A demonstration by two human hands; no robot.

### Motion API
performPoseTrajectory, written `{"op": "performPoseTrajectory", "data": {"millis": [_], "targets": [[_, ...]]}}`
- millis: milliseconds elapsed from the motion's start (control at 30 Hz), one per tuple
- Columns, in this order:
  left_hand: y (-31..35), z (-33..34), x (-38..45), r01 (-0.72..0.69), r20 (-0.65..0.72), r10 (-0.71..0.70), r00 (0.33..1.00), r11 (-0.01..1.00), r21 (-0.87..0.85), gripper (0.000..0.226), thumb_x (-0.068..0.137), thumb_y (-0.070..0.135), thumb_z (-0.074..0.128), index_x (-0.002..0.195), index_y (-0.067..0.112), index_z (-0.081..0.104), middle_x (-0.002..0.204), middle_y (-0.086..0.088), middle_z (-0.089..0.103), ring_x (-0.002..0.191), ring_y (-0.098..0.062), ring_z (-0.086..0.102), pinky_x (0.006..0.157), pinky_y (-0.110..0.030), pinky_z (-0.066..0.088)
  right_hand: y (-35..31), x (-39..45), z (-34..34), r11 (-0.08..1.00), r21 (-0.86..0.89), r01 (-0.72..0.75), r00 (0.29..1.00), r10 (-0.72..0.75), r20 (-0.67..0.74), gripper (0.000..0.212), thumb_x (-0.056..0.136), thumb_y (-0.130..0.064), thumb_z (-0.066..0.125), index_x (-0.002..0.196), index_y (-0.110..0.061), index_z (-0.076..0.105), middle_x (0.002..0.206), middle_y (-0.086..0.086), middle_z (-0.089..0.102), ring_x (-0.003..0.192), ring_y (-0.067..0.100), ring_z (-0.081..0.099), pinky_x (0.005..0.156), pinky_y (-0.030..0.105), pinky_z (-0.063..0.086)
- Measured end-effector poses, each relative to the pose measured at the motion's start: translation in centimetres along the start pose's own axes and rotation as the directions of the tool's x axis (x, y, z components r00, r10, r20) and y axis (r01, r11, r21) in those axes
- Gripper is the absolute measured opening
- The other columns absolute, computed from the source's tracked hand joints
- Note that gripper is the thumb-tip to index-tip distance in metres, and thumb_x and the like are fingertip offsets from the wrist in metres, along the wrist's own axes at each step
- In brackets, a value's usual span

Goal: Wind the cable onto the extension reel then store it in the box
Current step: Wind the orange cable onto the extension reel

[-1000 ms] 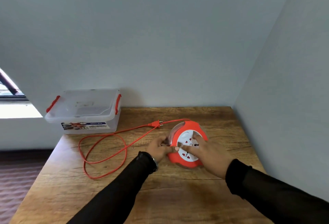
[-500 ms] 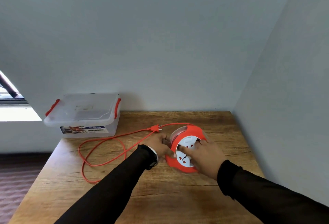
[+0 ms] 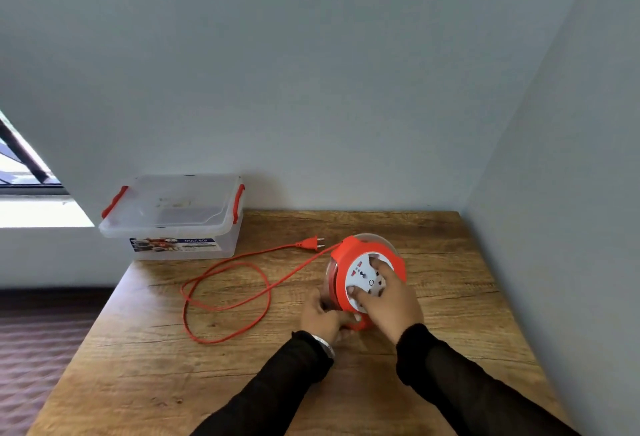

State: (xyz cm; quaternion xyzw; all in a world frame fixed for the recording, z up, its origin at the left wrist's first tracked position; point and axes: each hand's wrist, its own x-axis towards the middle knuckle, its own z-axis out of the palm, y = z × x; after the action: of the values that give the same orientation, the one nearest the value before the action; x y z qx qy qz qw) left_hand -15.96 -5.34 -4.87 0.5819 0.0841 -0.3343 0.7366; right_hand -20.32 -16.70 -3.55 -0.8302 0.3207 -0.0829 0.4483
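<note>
Sleeves (image 3: 284, 376), black and long, enter from the near edge of the wooden surface (image 3: 138, 366) and end in two bare hands at the extension reel (image 3: 367, 272). Left hand (image 3: 320, 317) sits low at the reel's near-left side, its fingers curled against the orange rim; they appear to grip the rim or base there, though the exact contact is hidden by the hand itself. Right hand (image 3: 389, 300) lies over the white socket face (image 3: 363, 276), its fingers spread and bent, with the tips pressed into the face's recesses. Reel stands tilted on its edge, right of centre on the surface, the white face turned toward the viewer and a clear flange behind the orange rim. Orange cable (image 3: 228, 300) leaves the top left of the reel and lies mostly unwound to the left in a large loose loop. Plug (image 3: 310, 244) rests just beyond the loop, near the reel's far-left side. Clear plastic box (image 3: 173, 220), lidded with red clips, stands at the far-left corner against the wall (image 3: 311, 89), well apart from the reel.
</note>
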Motion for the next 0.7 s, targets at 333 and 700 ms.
{"op": "performPoseTrajectory", "data": {"millis": [333, 700], "targets": [[-4.0, 1.2, -1.0, -0.254, -0.197, 0.241, 0.95, 0.966, -0.044, 0.044, 0.067, -0.023, 0.065, 0.093, 0.01, 0.053, 0.095, -0.024, 0.067, 0.088, -0.035, 0.065, 0.08, -0.054, 0.055, -3.1, -0.4, 0.1, 0.493, 0.641, -0.588, 0.8, 0.467, 0.376, 0.037, 0.086, -0.046, 0.062, 0.101, -0.012, 0.058, 0.052, 0.005, 0.054, 0.038, 0.012, 0.041, 0.036, 0.018, 0.026], [2.0, -3.0, 0.8, -0.125, 0.069, 0.113, 0.991, 0.968, 0.218, 0.025, 0.074, -0.009, 0.07, 0.087, 0.008, 0.057, 0.078, -0.005, 0.059, 0.055, -0.022, 0.062, 0.039, -0.029, 0.053, -0.3, -2.2, -3.7, 0.932, -0.246, 0.265, 0.962, -0.24, 0.129, 0.044, 0.084, -0.025, 0.064, 0.125, -0.021, 0.047, 0.108, -0.001, 0.063, 0.084, 0.009, 0.062, 0.064, 0.019, 0.045]]}}
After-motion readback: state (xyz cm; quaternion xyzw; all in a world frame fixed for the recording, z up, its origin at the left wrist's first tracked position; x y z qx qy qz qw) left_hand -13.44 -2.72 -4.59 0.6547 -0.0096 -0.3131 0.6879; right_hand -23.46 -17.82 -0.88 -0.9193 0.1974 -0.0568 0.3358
